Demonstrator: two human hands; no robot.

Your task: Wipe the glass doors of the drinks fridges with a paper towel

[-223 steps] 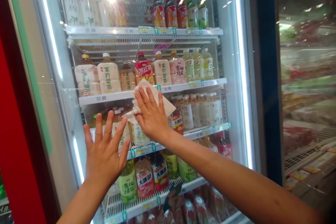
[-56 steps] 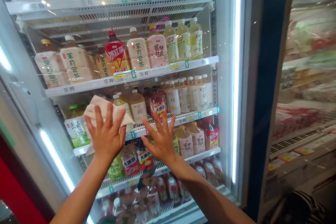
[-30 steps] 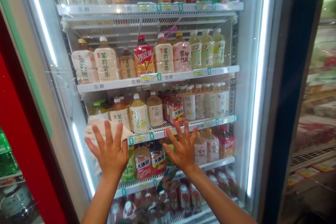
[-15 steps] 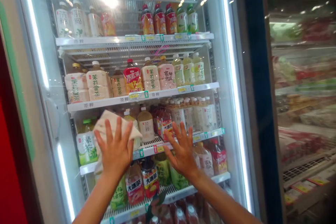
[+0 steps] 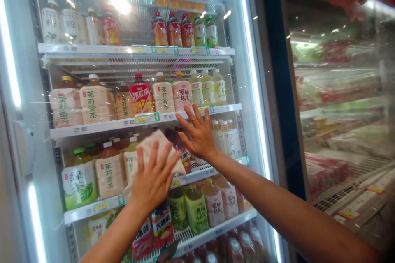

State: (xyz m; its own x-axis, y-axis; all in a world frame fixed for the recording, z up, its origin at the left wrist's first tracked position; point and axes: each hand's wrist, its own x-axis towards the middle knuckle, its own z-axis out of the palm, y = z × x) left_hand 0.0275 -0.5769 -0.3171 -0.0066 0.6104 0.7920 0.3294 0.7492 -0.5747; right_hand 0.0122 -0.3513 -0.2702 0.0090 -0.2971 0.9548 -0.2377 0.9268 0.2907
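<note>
My left hand (image 5: 152, 181) lies with its fingers spread over a pale, off-white cloth (image 5: 158, 139), pressing it flat against the glass door (image 5: 138, 20) of a drinks cooler. Part of the cloth sticks out above and beside the fingers; the rest is hidden under the hand. Higher and to the right, my right hand (image 5: 199, 133) is open, fingers apart, at the glass with nothing in it. Behind the glass near my left hand are a jasmine tea bottle (image 5: 109, 172) and a large green tea bottle (image 5: 79, 183).
Several white shelves (image 5: 101, 126) inside the cooler carry bottled teas, including a red-labelled bottle (image 5: 141, 94). A lit strip (image 5: 249, 57) runs along the right side, beside a dark frame (image 5: 274, 70). Farther right stands another display case (image 5: 336, 102) with packaged goods.
My left hand has slid the cloth to the right across the glass. My right hand has moved up to the shelf edge above. The view has shifted to the right.
</note>
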